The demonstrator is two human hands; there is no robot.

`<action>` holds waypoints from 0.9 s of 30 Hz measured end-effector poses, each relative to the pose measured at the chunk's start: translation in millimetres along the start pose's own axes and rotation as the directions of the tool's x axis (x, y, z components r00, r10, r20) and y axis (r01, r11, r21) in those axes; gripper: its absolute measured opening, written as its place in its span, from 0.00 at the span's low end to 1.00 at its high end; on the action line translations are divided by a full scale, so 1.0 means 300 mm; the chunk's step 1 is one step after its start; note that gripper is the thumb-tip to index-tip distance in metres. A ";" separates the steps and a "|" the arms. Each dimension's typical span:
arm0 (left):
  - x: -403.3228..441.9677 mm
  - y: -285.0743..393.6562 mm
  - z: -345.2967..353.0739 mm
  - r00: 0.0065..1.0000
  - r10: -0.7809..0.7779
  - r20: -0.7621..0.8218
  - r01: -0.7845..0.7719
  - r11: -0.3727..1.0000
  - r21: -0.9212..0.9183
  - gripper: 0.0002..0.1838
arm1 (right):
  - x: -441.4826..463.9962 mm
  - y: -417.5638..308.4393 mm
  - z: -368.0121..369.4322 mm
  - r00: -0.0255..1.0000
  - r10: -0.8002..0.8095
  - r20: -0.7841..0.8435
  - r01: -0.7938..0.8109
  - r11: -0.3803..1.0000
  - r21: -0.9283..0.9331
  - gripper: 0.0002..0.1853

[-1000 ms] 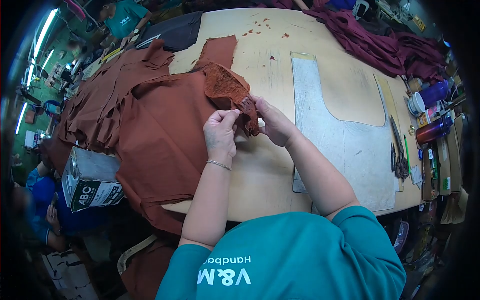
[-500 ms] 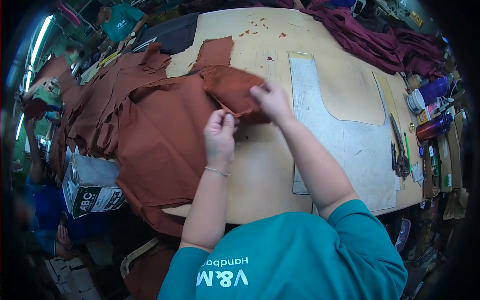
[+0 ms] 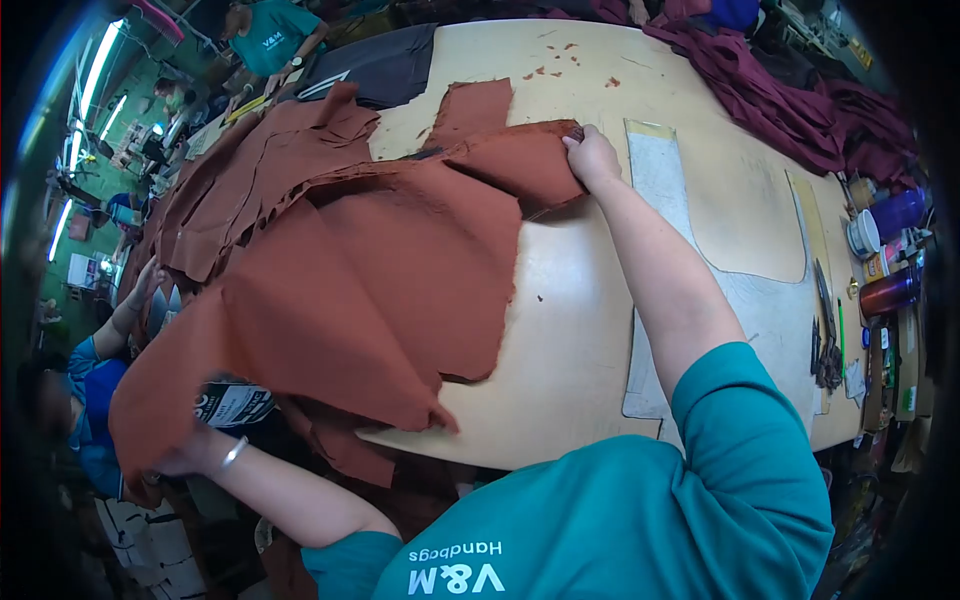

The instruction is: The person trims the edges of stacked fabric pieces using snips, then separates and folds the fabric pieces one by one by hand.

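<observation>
A large rust-brown leather hide (image 3: pixel 400 270) with ragged edges stretches across the left half of the table and past its edge. My right hand (image 3: pixel 594 158) grips its far right corner, where the leather folds over. At the lower left, my left hand (image 3: pixel 188 452) holds the other end raised off the table; the leather hides its fingers. More brown hides (image 3: pixel 225 185) lie beyond, and a narrow leather piece (image 3: pixel 472 108) sticks out at the back.
A pale template board (image 3: pixel 655 300) with a curved cut-out lies to the right, with scissors (image 3: pixel 822 300) beside it. Maroon material (image 3: pixel 760 100) is heaped at the far right. A labelled can (image 3: pixel 235 405) stands partly hidden at the left. Co-workers are at the left and back.
My left hand has moved from the table's middle to the lower left, spreading the leather. My right hand has shifted slightly right and away, holding the corner. The hide now covers more of the can.
</observation>
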State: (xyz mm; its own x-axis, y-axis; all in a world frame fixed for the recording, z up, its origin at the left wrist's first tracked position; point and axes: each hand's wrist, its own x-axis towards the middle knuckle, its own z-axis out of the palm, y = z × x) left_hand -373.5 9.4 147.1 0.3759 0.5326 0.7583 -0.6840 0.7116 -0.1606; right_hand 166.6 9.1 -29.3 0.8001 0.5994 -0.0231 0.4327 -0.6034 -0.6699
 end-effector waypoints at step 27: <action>-0.014 -0.677 -0.586 0.885 0.219 -0.411 0.430 -0.045 0.902 0.12 | -0.757 -0.136 -0.278 0.837 -0.525 0.152 0.248 0.613 0.750 0.07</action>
State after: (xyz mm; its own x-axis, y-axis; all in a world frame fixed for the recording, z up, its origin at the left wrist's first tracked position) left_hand -126.1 -56.8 65.5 0.4403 0.8153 0.3761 -0.3707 -0.2164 0.9032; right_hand 1.9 -146.4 65.3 0.3796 0.8987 0.2196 0.1519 0.1736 -0.9730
